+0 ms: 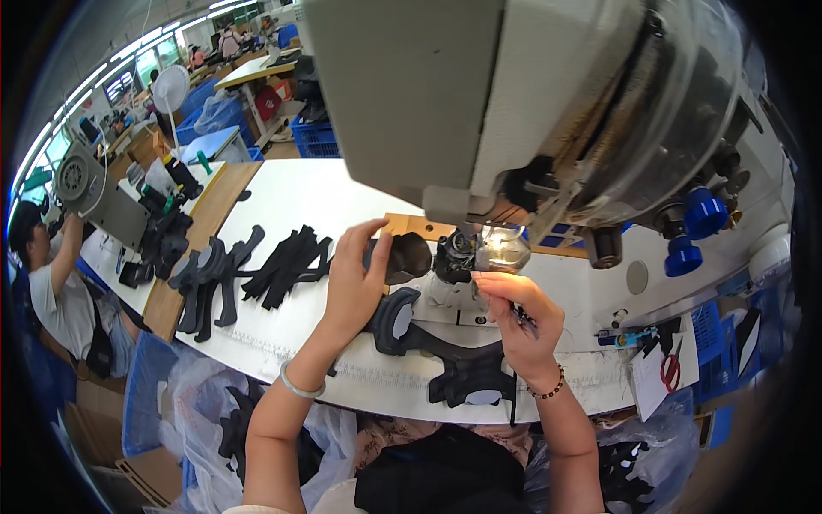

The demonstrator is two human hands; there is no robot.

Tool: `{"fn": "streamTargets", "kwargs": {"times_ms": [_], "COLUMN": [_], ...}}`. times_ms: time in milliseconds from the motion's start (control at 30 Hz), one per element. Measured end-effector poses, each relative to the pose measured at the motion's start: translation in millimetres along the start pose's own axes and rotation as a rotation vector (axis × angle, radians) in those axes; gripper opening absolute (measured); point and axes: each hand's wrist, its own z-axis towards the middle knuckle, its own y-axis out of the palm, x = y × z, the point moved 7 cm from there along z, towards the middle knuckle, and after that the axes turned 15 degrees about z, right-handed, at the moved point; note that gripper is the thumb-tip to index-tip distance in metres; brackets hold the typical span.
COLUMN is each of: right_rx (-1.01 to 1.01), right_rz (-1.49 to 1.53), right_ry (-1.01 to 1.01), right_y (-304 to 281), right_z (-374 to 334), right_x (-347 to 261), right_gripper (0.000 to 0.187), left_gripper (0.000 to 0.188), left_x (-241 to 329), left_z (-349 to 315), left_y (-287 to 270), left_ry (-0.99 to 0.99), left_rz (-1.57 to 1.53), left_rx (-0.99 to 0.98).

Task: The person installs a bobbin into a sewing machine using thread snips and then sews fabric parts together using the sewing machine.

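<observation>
My left hand [354, 278] is closed on the edge of a black, curved fabric piece [409, 259] beside the sewing machine's lit needle area [467, 255]. Just right of the needle, my right hand [524, 325] has its thumb and forefinger pinched together; whether a thread lies between them is too small to tell. Curled against that palm is a small dark metal tool [524, 320], partly hidden by the fingers. Below both hands, a long black molded part [428, 343] with white oval patches lies across the white table [342, 390] and hangs at its front edge.
The machine's grey head [402, 94] looms over the work. Black strips [287, 264] and stacked black parts [210, 283] lie at left. Red scissors [670, 371] rest on paper at right. Plastic-lined bins [201, 394] flank my lap. Another person [64, 291] works at far left.
</observation>
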Motion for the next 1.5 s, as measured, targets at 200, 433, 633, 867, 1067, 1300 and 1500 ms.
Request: {"fn": "streamTargets", "kwargs": {"times_ms": [200, 433, 633, 867, 1067, 1300, 1500], "right_rx": [-0.129, -0.221, -0.189, -0.219, -0.088, 0.153, -0.08], "right_rz": [-0.256, -0.389, -0.375, -0.32, -0.232, -0.04, -0.156], "right_ry": [-0.322, -0.322, -0.349, -0.409, -0.337, -0.251, -0.297], "right_y": [24, 35, 30, 30, 13, -9, 4], "right_z": [0, -8, -13, -25, -31, -36, -31], "right_x": [-16, -21, -23, -44, -46, -39, -46], "right_gripper": [0.026, 0.01, 0.018, 0.027, 0.002, 0.006, 0.011], "left_gripper": [0.021, 0.019, 0.016, 0.014, 0.014, 0.015, 0.016], "left_x": [70, 63, 65, 58, 65, 69, 77], "left_z": [-7, -8, 2, -3, -1, 6, 23], "left_y": [-28, -25, -24, -23, -21, -17, -4], "left_ry": [0.372, 0.419, 0.419, 0.382, 0.371, 0.358, 0.258], "left_rz": [-0.03, -0.035, -0.078, -0.048, -0.053, -0.05, -0.077], "left_rx": [0.222, 0.215, 0.168, 0.137, 0.116, 0.089, -0.218]}}
